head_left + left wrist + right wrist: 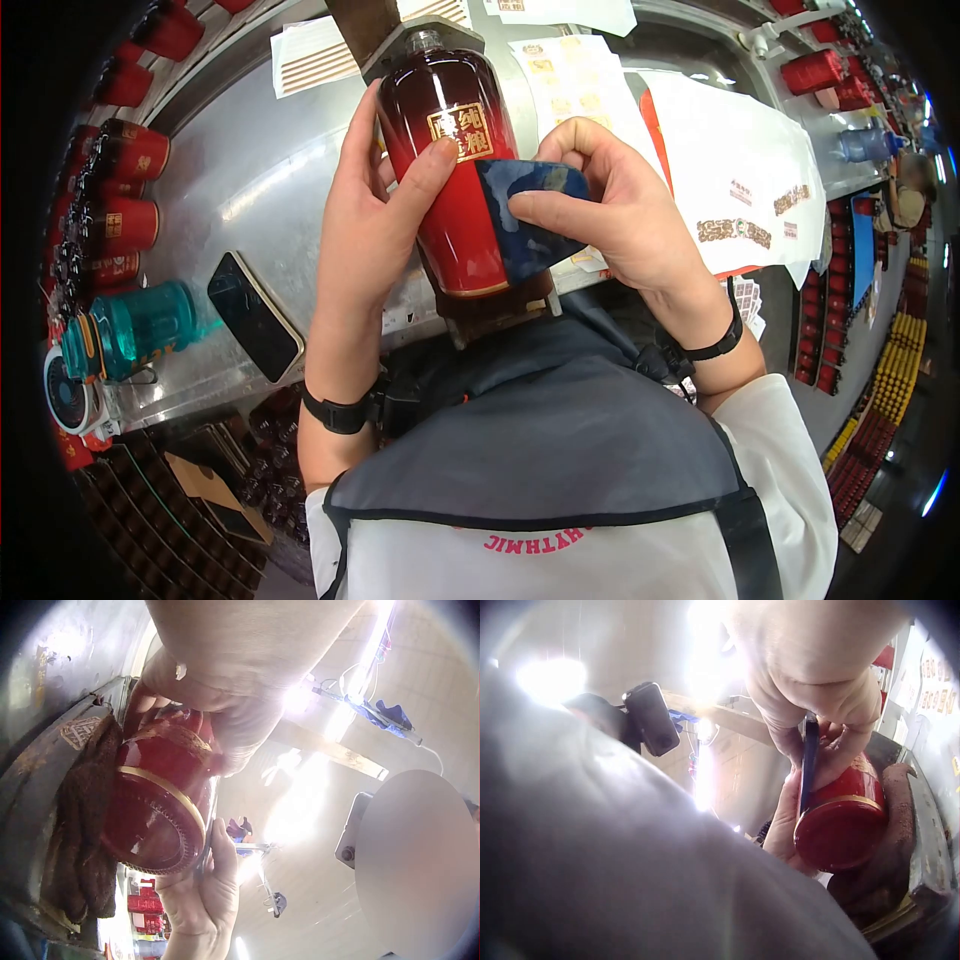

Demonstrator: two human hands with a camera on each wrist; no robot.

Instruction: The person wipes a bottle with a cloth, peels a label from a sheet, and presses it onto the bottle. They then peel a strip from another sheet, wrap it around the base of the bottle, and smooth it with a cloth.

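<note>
A glossy bottle [455, 215], dark at the neck and red below with a gold label [459, 132], lies on a cloth-padded support at the bench edge. My left hand [385, 205] grips its left side, thumb beside the label. My right hand [625, 205] pinches a flat dark blue piece [530, 215] between thumb and fingers, its left edge against the bottle's red side. In the left wrist view the bottle's base [154, 829] faces the camera, near the brown cloth [86, 817]. In the right wrist view the blue piece [808, 761] shows edge-on beside the bottle [844, 825].
On the metal bench a phone [255, 315] and a teal jug [145, 320] lie to the left. Printed sheets [735, 180] spread at the right, with more behind the bottle. Red containers [130, 225] line the far left.
</note>
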